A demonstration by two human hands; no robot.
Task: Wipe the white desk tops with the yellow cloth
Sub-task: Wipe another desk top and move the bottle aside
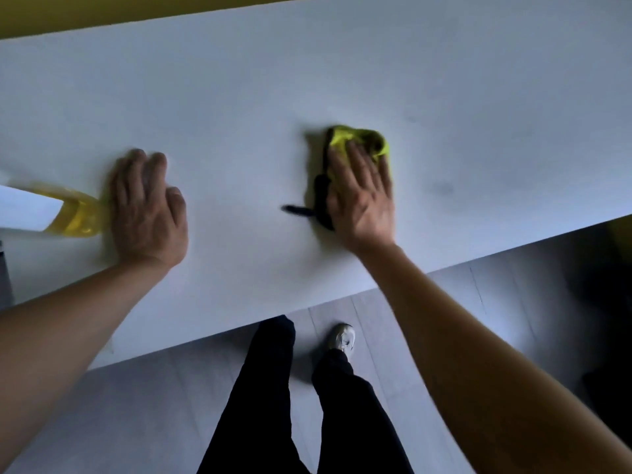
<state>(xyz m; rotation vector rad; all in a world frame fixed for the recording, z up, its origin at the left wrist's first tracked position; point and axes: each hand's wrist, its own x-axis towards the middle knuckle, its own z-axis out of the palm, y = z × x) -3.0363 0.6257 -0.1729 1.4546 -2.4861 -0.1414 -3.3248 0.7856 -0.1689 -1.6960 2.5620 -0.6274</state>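
The white desk top (239,97) fills the upper view. A crumpled yellow cloth (345,136) with a black part trailing towards me lies on it right of centre. My right hand (362,193) presses flat on the cloth, fingers straight and spread, covering its near half. At the left, my left hand (147,206) grips one end of a bottle of yellow liquid (77,213) with a white label. The bottle points left, low over the desk, and is blurred.
A faint dark smudge (444,189) marks the desk right of the cloth. The near desk edge (342,295) runs diagonally over a grey floor (444,302), where my dark trouser legs and one shoe (342,336) stand. A yellow-green wall (102,12) lies behind the desk.
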